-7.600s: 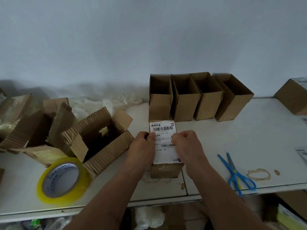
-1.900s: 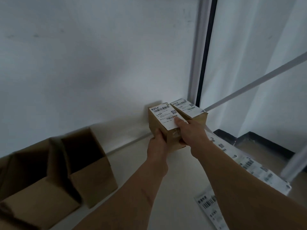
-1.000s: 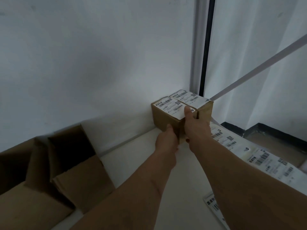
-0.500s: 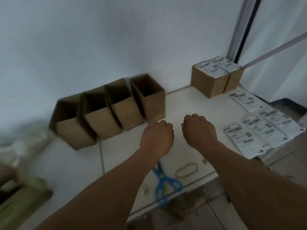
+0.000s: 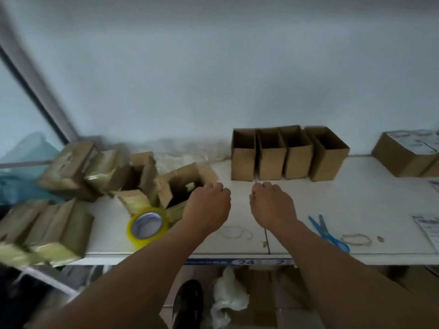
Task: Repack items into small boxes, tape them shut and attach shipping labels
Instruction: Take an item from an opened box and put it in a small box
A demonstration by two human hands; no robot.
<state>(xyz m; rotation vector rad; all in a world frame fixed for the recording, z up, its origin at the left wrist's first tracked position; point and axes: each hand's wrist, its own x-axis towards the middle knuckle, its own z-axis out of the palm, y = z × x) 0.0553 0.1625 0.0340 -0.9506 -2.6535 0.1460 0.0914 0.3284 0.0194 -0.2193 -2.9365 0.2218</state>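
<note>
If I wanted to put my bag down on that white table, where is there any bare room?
The widest bare patch lies right of the right hand, between the four open boxes, the labelled boxes and the blue scissors. A smaller one sits between both hands, in front of the boxes. The table's left end is crowded: opened cartons, stacked parcels, the tape roll.

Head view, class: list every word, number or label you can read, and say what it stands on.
"24": on the table's front edge strip.
"2": a partly hidden number further right on that strip.
Labels on the sealed boxes: print too blurred to read.
Loose label sheet at the table's right edge: too blurred to read.
</note>
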